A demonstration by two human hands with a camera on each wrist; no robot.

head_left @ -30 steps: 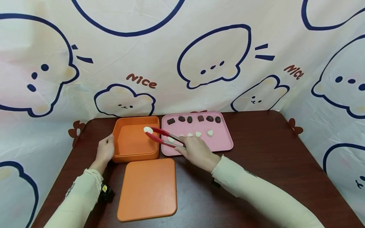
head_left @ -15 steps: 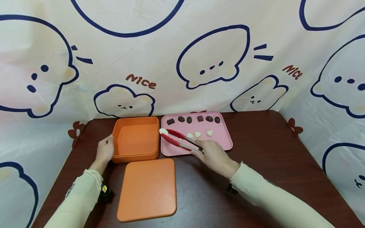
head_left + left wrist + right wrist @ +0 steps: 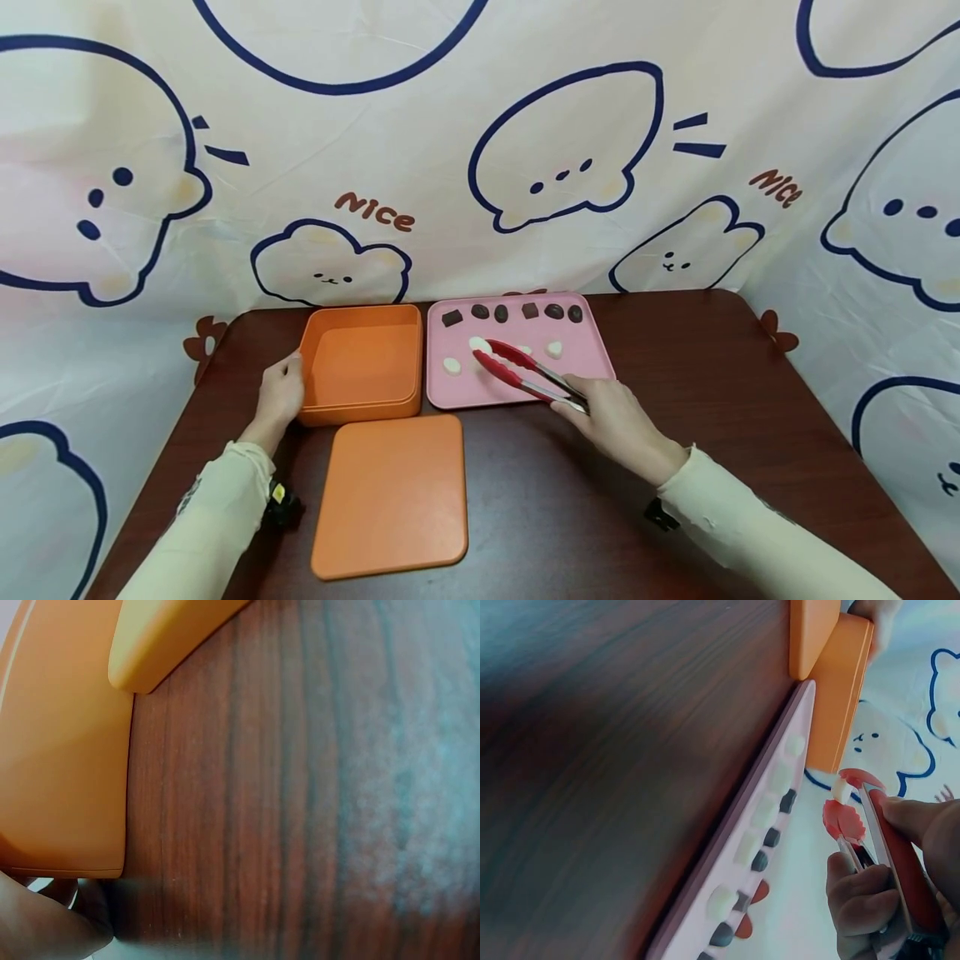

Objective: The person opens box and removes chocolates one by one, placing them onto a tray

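Note:
My right hand point(image 3: 618, 429) grips red-and-steel tongs point(image 3: 497, 370), held above the pink tray point(image 3: 588, 377). A small white piece point(image 3: 479, 344), like white chocolate, sits between the tong tips; the right wrist view shows this piece point(image 3: 841, 790) too. Below on the tray lie more white pieces point(image 3: 452, 366), partly hidden by the tongs, and a back row of dark chocolate-like pieces point(image 3: 554, 312). At the left, my left hand point(image 3: 281, 393) holds the left wall of the orange box point(image 3: 360, 414), whose visible floor is bare. Only part of that hand point(image 3: 45, 926) shows in the left wrist view.
A flat orange lid point(image 3: 390, 500) lies in front of the box on the dark wooden table point(image 3: 570, 517). The box and tray stand side by side near the back edge. A cartoon-printed cloth point(image 3: 450, 150) hangs behind and around the table.
My right hand has carried the tongs and the white piece rightward, from over the box to over the tray. My left hand stays at the box.

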